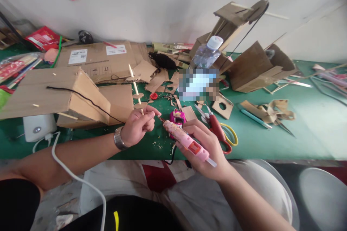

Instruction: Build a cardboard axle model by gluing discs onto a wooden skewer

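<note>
My left hand [139, 124] is closed around the lower end of a thin wooden stick [135, 86], held nearly upright. Several small cardboard discs [140, 105] are threaded along that stick. In my right hand [207, 146] is a pink hot glue gun [184, 139], with a clear glue stick [211, 162] poking out of its back. The gun's nozzle [161, 117] points at my left fingertips and is very close to them; whether they touch I cannot tell. Behind the gun lies a magenta tape measure [177, 116], partly covered.
Red-handled scissors [217, 126] lie beside my right hand. A folded cardboard piece [89, 97] with a black cord stands at left. Further back are a plastic bottle [206, 56], a flat cardboard box [97, 57] and a cardboard model [246, 66]. Cardboard scraps [159, 79] litter the green table [311, 126].
</note>
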Tool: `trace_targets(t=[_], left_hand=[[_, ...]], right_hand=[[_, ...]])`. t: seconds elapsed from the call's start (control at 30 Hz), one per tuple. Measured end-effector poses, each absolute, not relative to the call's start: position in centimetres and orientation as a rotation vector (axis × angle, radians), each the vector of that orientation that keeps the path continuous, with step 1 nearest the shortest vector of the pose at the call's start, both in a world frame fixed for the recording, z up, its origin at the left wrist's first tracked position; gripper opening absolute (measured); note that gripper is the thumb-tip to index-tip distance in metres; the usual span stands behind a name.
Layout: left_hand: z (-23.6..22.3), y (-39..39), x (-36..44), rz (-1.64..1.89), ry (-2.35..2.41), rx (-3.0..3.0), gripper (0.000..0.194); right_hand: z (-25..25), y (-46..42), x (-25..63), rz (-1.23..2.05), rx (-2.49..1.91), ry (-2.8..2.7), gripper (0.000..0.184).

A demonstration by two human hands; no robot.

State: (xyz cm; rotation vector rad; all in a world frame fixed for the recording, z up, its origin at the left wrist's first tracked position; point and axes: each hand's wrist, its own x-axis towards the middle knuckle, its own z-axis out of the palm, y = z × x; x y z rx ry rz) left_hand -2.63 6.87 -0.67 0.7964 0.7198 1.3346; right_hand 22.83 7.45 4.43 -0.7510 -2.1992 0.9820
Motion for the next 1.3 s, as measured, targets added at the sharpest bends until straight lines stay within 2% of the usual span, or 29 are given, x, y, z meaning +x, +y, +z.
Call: trace_targets(t=[0.23, 0.4, 0.57, 0.67, 0.93, 1.3], left_hand=[[-0.6, 6.8, -2.6, 1.331, 0.748, 0.79, 0.038], [-0.6, 6.8, -2.6, 1.332, 0.746, 0.795, 0.038], [-1.3, 6.8, -2.6, 1.306, 0.828, 0.857, 0.039], [-1.8, 6.8, -2.8, 1.281, 0.862, 0.902, 0.037], [-2.3, 6.6, -3.0, 1.301, 0.816, 0.977, 0.033], [-2.1, 6.7, -3.0, 1.334, 0.745, 1.048, 0.04]], right_hand=[[5.9, 7.4, 22.0, 1.052, -0.785, -2.094, 0.021], [6.0, 7.5, 22.2, 1.221, -0.924, -1.943, 0.03], [4.5, 7.4, 22.8, 1.537, -1.009, -1.601, 0.036], [4.0, 7.4, 22.9, 1.69, -1.095, -1.434, 0.048], [4.1, 8.1, 22.7, 1.717, -1.29, -1.324, 0.063], [4.3, 8.1, 22.1, 1.781, -1.229, -1.236, 0.059]])
